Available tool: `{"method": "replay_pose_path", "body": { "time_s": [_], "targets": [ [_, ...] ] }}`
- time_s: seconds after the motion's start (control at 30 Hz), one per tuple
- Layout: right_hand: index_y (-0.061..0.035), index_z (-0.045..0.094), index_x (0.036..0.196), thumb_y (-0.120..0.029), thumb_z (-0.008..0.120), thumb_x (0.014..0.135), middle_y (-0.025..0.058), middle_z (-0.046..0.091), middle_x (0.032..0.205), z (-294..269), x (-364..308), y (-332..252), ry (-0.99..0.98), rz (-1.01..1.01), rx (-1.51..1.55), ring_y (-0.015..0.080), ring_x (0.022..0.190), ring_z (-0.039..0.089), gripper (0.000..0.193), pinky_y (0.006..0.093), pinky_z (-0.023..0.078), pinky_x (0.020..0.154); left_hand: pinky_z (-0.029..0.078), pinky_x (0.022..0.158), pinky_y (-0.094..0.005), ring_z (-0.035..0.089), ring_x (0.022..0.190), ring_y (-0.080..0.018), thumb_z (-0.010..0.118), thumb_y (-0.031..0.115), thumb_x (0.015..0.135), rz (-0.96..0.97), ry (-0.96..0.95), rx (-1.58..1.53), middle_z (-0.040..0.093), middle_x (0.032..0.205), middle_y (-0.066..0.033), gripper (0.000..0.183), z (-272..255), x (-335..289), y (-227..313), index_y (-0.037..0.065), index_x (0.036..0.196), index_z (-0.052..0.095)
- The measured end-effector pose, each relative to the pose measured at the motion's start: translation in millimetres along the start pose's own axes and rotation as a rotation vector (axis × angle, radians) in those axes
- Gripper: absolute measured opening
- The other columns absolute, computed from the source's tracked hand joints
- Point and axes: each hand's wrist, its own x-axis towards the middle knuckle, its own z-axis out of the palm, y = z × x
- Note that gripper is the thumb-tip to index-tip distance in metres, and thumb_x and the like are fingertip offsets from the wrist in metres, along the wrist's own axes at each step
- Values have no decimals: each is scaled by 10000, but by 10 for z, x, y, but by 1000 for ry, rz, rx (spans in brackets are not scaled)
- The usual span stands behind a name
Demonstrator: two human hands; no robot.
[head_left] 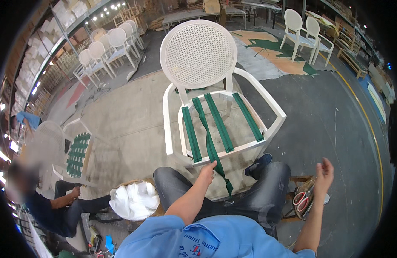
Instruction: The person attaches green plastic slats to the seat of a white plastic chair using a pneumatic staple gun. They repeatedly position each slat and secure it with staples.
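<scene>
Dark lettering (201,238) and a red-marked emblem (196,248) stand on the blue shirt (239,236).

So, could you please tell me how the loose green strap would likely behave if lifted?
The loose green strap will probably feel floppy, since it twists and its free end dangles past the left hand. It looks light, being a narrow band. Pulling may meet resistance, as its far end appears fixed to the seat frame.

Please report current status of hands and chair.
Left hand gripping loose green webbing strap. Right hand open near red-handled scissors. White cane-back armchair: three other straps running front to back. No obstruction seen.
</scene>
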Motion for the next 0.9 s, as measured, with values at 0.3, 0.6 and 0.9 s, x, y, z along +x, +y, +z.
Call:
{"method": "replay_pose_path", "body": {
  "time_s": [0.3, 0.6, 0.9],
  "targets": [
    [9, 642, 1200, -138, 694, 906, 79, 695, 952, 1975, -734, -434, -884, 487, 310, 149, 816, 650, 333, 301, 528, 721, 443, 659, -390, 624, 871, -217, 697, 399, 922, -256, -316, 659, 662, 1138, -31, 350, -142, -212, -389, 139, 1153, 659],
    [6, 558, 1269, -373, 620, 984, 114, 673, 1072, 3364, -1314, -405, -1387, 913, 295, 240, 912, 671, 478, 390, 532, 795, 506, 815, -444, 642, 940, -255, 701, 402, 924, -447, -470, 880, 667, 1129, -71, 364, -19, -108, -473, 168, 1199, 664],
    [36, 618, 1099, -251, 589, 1009, 135, 691, 965, 3690, -1508, -299, -1463, 946, 546, 260, 866, 693, 302, 382, 564, 808, 527, 769, -475, 671, 1014, -343, 630, 423, 953, -643, -519, 1087, 684, 1250, -79, 476, -101, 293, -801, 143, 1336, 589]
  ]
}}
